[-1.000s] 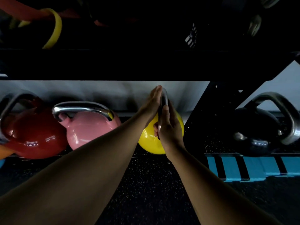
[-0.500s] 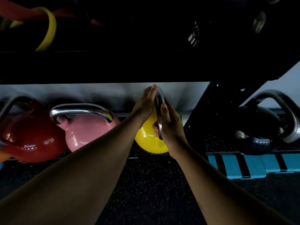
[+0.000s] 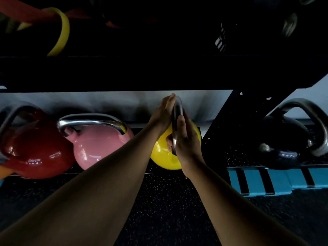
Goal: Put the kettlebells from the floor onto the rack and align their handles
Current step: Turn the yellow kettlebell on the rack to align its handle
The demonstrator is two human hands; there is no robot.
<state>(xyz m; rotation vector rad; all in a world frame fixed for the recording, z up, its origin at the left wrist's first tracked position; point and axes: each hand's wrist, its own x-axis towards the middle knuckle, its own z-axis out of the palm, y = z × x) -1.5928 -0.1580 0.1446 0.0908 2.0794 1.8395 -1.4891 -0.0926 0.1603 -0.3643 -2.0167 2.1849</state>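
Observation:
A yellow kettlebell (image 3: pixel 164 157) sits on the lowest shelf of the dark rack (image 3: pixel 159 73), its steel handle turned edge-on toward me. My left hand (image 3: pixel 162 114) presses flat against the handle's left side, and my right hand (image 3: pixel 186 139) wraps the handle from the right. To the left stand a pink kettlebell (image 3: pixel 99 144) with its handle lying crosswise and a red kettlebell (image 3: pixel 35 155). A black kettlebell (image 3: pixel 284 148) stands at the right, beyond the rack's upright.
The rack's black side upright (image 3: pixel 230 125) rises just right of the yellow bell. A blue striped mat (image 3: pixel 276 180) lies under the black kettlebell. Yellow and red resistance bands (image 3: pixel 60 32) hang on the upper shelf. Dark speckled rubber floor (image 3: pixel 168 210) spreads below my arms.
Both hands stay on the yellow kettlebell's handle. The bell and hands have shifted only slightly, and the handle remains edge-on.

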